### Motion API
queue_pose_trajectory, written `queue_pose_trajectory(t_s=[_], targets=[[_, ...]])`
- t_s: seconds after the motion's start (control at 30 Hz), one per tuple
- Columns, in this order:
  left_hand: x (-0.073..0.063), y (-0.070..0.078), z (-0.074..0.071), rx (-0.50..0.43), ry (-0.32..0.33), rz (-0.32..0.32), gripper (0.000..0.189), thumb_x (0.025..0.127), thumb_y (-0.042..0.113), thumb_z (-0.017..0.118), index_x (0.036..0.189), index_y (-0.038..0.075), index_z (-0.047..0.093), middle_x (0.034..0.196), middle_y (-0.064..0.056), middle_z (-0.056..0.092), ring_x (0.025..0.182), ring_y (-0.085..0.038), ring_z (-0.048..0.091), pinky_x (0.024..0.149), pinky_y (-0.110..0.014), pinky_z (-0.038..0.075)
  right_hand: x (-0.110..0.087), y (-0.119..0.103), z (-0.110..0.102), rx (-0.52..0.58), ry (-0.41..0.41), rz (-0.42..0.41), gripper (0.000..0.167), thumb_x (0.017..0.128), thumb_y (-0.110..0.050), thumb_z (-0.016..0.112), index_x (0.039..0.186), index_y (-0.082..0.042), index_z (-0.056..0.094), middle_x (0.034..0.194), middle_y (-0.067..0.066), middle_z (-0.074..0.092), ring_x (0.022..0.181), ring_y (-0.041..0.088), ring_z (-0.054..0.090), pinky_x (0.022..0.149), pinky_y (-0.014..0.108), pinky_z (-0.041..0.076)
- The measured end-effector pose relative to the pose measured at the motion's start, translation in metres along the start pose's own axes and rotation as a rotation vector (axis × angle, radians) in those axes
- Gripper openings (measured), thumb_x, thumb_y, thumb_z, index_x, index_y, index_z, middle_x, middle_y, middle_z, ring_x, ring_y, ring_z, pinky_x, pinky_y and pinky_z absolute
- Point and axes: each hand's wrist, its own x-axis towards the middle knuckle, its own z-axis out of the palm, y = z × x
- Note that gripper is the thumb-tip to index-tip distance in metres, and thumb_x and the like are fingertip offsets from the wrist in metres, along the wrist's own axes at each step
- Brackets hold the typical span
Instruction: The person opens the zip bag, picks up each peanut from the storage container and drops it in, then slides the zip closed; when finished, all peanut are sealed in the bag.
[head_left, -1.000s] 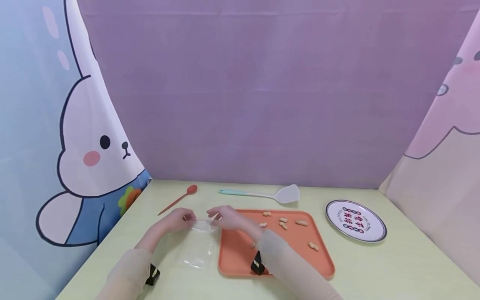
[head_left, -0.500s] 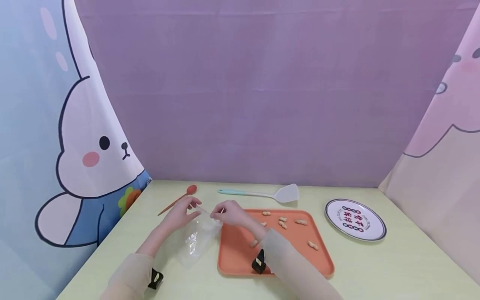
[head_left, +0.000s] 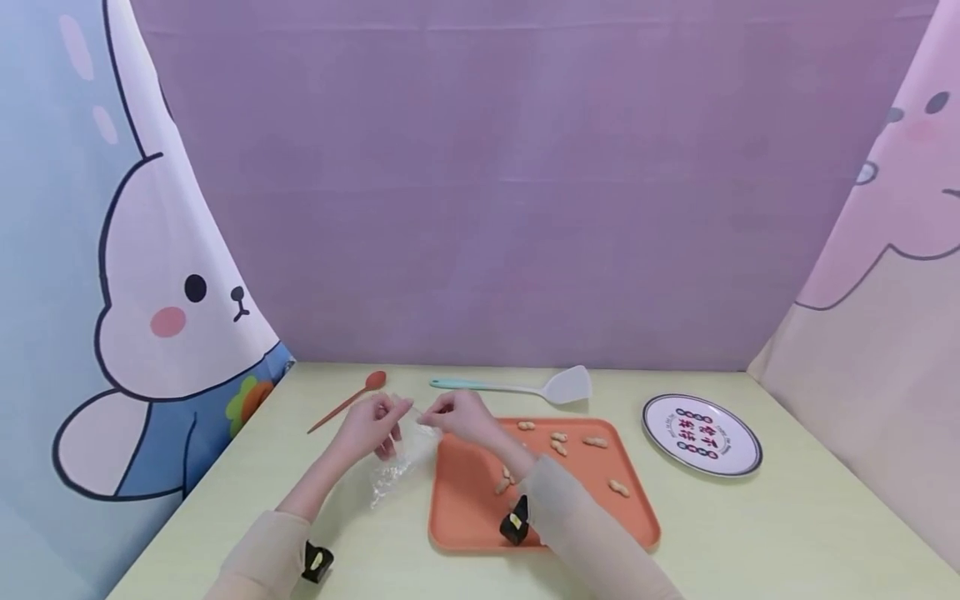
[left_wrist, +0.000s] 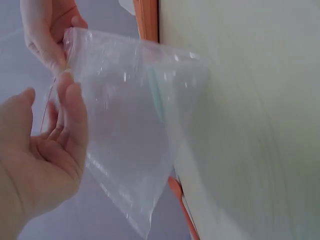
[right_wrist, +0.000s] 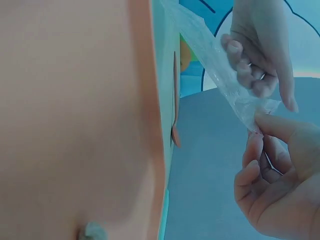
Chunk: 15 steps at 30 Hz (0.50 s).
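My right hand (head_left: 467, 418) pinches the edge of a clear plastic zip bag (head_left: 411, 454) between thumb and fingertips. The bag hangs above the table, left of the tray; its reddish seal line shows in the left wrist view. Beside the bag's mouth is my left hand (head_left: 369, 427). Its thumb stands apart from the loosely bent fingers (right_wrist: 245, 70), which lie against or close to the film; exact contact is unclear. In the left wrist view the fingertips of both hands come close together at the bag's edge.
An orange tray (head_left: 468, 517) with several peanuts (head_left: 596, 442) sits right of the bag. Behind lie a red spoon (head_left: 348, 404) and a white spatula (head_left: 566, 386) with a turquoise handle. A printed plate (head_left: 731, 433) stands at the right. A purple curtain (head_left: 465, 208) closes the back.
The bag has come up off the table and bunched. My right hand keeps its pinch on the edge, while my left hand has turned and its thumb has spread from the fingers.
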Motion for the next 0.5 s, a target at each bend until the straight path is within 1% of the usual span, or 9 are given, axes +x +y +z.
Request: queue_pose_trajectory(t_s=[0.1,0.2,0.27,0.33,0.43,0.5], targets=[[0.001,0.001,0.003,0.034,-0.049,-0.001,0.041,0.091,0.044,0.056,0.086,0.004,0.06,0.062,-0.006,0.06,0.043,-0.017,0.057,0.044,-0.031,0.052,0.0,-0.003,0.001,0.039,0.006,-0.007,0.013,0.085,-0.026,0.07,0.082,-0.013,0.074,0.078,0.005,0.07,0.077,0.033,0.065,0.059,0.027,0.052],[0.003,-0.001,0.003,0.021,-0.072,0.039,0.038,0.092,0.042,0.056,0.084,0.005,0.061,0.07,-0.012,0.062,0.047,-0.017,0.058,0.045,-0.031,0.052,0.0,-0.003,0.002,0.044,0.009,-0.018,0.013,0.085,-0.025,0.069,0.083,-0.013,0.074,0.077,0.003,0.07,0.077,0.035,0.065,0.06,0.029,0.053],[0.004,-0.003,0.002,-0.001,-0.097,0.08,0.029,0.093,0.034,0.058,0.086,0.006,0.062,0.078,-0.017,0.063,0.051,-0.016,0.059,0.046,-0.031,0.053,0.0,-0.001,0.001,0.036,0.003,-0.028,0.014,0.087,-0.025,0.068,0.085,-0.013,0.074,0.078,0.001,0.069,0.078,0.036,0.065,0.061,0.03,0.054],[0.005,-0.005,0.0,-0.012,-0.133,0.138,0.025,0.093,0.027,0.058,0.09,0.003,0.063,0.083,-0.019,0.064,0.056,-0.015,0.061,0.051,-0.03,0.055,-0.001,0.0,-0.001,0.061,-0.023,-0.03,0.015,0.088,-0.023,0.066,0.087,-0.011,0.074,0.079,0.003,0.069,0.079,0.038,0.064,0.064,0.036,0.055],[0.005,-0.007,-0.003,-0.015,-0.189,0.221,0.022,0.094,0.02,0.057,0.093,-0.002,0.064,0.082,-0.017,0.064,0.065,-0.012,0.062,0.061,-0.033,0.057,-0.003,0.002,-0.006,0.096,-0.068,-0.007,0.016,0.09,-0.022,0.063,0.089,-0.01,0.073,0.079,0.006,0.069,0.079,0.037,0.064,0.069,0.045,0.054],[0.004,-0.007,-0.004,-0.018,-0.221,0.25,0.023,0.094,0.018,0.057,0.092,-0.004,0.063,0.08,-0.013,0.064,0.069,-0.011,0.062,0.068,-0.037,0.057,-0.004,0.003,-0.009,0.119,-0.095,0.013,0.017,0.092,-0.021,0.061,0.09,-0.009,0.072,0.079,0.011,0.068,0.076,0.035,0.063,0.071,0.051,0.053]])
